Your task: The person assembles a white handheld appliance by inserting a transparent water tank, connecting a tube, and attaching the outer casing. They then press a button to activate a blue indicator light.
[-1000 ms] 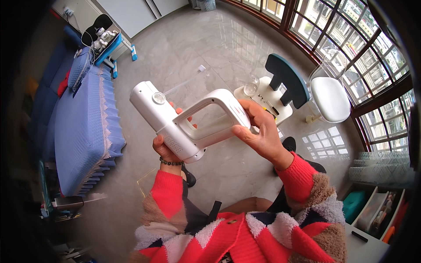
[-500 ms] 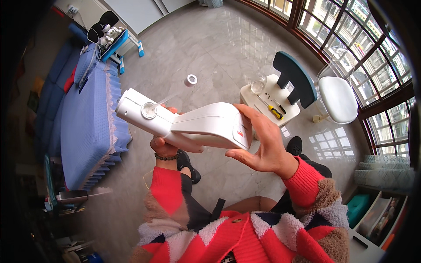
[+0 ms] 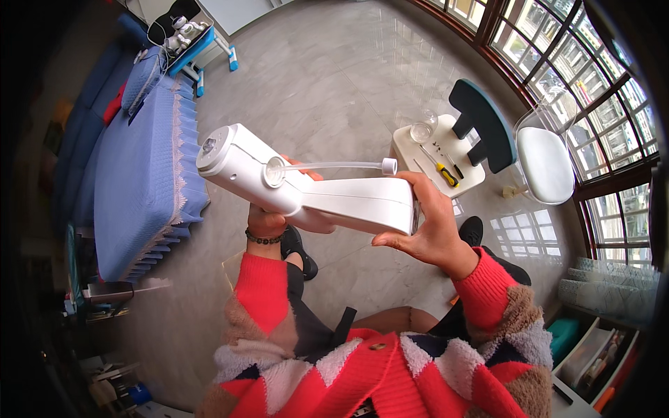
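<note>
A white plastic handheld appliance is held between my two hands, its body tilted with the round end up and to the left. My left hand grips the body from behind and below; most of its fingers are hidden by it. Around the wide right end curl the fingers of my right hand, with the thumb at its lower edge. From a round port on the body a clear flexible tube runs right. A white cylindrical end piece on the tube lies close to my right fingers.
Beyond my right hand stands a small chair with a cream seat and dark backrest. On it are a yellow-black screwdriver, a smaller dark tool, several screws and a clear container. A blue-covered sofa is at left.
The appliance has turned, bringing its round end face into view and hiding the red mark at its right end. The tube has swung down to the right, toward my right hand.
</note>
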`<state>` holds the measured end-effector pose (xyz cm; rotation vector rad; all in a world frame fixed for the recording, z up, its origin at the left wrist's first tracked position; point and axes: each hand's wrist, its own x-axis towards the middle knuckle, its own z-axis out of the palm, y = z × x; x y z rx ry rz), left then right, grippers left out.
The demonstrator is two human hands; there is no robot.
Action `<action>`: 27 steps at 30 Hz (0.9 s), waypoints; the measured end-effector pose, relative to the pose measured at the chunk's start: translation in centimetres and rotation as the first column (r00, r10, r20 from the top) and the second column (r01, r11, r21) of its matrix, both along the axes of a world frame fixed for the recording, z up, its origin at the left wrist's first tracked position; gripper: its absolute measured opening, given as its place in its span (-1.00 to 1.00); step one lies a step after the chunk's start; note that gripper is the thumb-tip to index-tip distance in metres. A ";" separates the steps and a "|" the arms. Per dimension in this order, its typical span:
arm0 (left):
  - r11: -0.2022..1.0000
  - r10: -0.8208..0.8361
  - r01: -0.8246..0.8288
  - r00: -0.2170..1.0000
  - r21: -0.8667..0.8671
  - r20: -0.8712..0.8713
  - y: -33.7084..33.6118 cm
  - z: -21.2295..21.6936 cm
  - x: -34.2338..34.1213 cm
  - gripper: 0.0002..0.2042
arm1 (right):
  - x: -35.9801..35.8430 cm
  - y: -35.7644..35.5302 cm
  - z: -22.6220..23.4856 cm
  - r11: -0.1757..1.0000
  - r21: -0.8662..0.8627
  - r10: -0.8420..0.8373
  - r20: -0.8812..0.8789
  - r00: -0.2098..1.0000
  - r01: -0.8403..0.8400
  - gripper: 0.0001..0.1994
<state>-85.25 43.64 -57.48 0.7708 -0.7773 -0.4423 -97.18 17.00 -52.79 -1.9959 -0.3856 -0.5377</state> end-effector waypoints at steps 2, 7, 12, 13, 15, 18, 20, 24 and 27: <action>1.000 -0.022 0.021 0.999 0.010 0.040 0.0 0.1 0.1 -0.08 | -0.2 -0.1 -0.2 1.000 0.016 -0.005 0.008 1.000 0.005 -0.14; 0.990 0.055 -0.052 0.998 0.128 -0.021 -0.1 0.9 -0.6 -0.08 | -0.3 -0.4 -0.9 0.999 0.009 -0.038 0.022 0.999 0.038 -0.17; 0.965 0.138 -0.130 0.990 0.226 -0.018 -1.1 1.7 -1.4 -0.04 | -0.3 -0.8 -1.7 0.996 0.070 -0.060 0.002 0.998 0.060 -0.14; 0.962 0.141 -0.133 0.990 0.239 -0.015 -1.1 2.0 -1.5 -0.04 | -0.3 -1.0 -1.9 0.997 0.048 -0.059 0.018 0.998 0.058 -0.13; 0.933 0.181 -0.183 0.983 0.309 0.035 -0.9 2.3 -1.6 -0.06 | -0.2 -1.3 -2.4 0.997 0.075 -0.033 0.009 0.999 0.033 -0.09; 0.904 0.255 -0.255 0.966 0.342 0.047 -0.7 2.5 -2.0 -0.12 | 0.3 -1.8 -3.2 0.988 0.155 0.027 -0.113 0.993 -0.009 -0.06; 0.889 0.272 -0.287 0.958 0.356 0.091 -0.6 2.4 -2.1 -0.18 | 0.9 -2.2 -3.4 0.984 0.168 0.081 -0.148 0.986 -0.056 0.00; 0.826 0.302 -0.371 0.927 0.425 0.223 -0.7 2.1 -2.2 -0.25 | 2.1 -3.6 -2.1 0.960 0.272 0.111 -0.156 0.981 -0.065 0.08; 0.654 0.247 -0.496 0.853 0.571 0.459 -1.0 2.0 -2.4 -0.26 | 2.4 -4.9 -0.2 0.962 0.273 0.015 -0.118 0.993 0.018 0.10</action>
